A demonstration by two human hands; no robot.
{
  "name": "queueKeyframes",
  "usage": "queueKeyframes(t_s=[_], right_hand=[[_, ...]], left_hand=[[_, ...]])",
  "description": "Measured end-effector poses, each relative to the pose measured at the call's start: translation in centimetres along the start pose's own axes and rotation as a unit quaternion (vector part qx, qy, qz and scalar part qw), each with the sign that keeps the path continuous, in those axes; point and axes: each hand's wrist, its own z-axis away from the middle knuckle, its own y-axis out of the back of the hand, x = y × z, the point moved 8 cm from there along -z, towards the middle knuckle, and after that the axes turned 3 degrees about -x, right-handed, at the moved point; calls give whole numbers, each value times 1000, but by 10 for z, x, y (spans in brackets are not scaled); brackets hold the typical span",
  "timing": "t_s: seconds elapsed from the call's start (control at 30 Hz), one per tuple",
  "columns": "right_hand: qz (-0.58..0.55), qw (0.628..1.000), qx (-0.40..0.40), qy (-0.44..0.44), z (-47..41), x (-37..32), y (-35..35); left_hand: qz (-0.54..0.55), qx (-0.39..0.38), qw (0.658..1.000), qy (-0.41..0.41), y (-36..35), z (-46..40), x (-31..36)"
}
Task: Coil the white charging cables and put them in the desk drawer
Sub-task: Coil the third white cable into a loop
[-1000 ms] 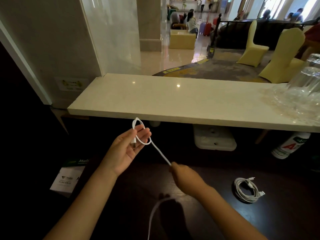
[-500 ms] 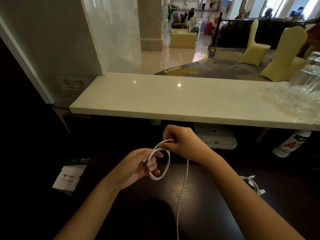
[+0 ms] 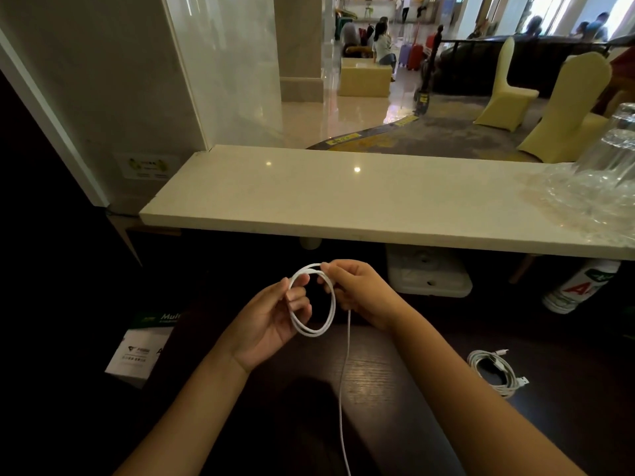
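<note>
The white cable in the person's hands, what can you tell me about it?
The white cable is thin, smooth and round, apparently rubbery plastic. About two turns form a loop held upright above the dark desk. The left hand grips the loop's left side; the right hand pinches its top. A loose tail hangs straight down out of view. No plug shows.

The thin round charging cable (image 3: 332,304) is plain white, same as the coiled bundle of cable (image 3: 494,371) right of it. The wooden desk (image 3: 378,376) is very dark brown with faint grain. Behind the desk, the stone ledge (image 3: 343,201) is pale cream, speckled. Left of the desk, a cardboard box (image 3: 137,352) is white with a green band.
</note>
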Motion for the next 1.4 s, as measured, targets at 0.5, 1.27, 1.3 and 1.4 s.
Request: queueKeyframes(t_s=[0.5, 1.27, 1.3, 1.4], right_hand=[[68, 996, 55, 25, -6, -6, 16], [640, 761, -101, 31, 35, -51, -41], [647, 756, -84, 57, 33, -58, -40], [634, 765, -51, 106, 27, -72, -33]], left_hand=[[-136, -23, 989, 54, -6, -1, 8], [-469, 70, 878, -74, -2, 5, 26], [-493, 55, 866, -61, -6, 6, 23], [-509, 9, 860, -26, -16, 8, 16]])
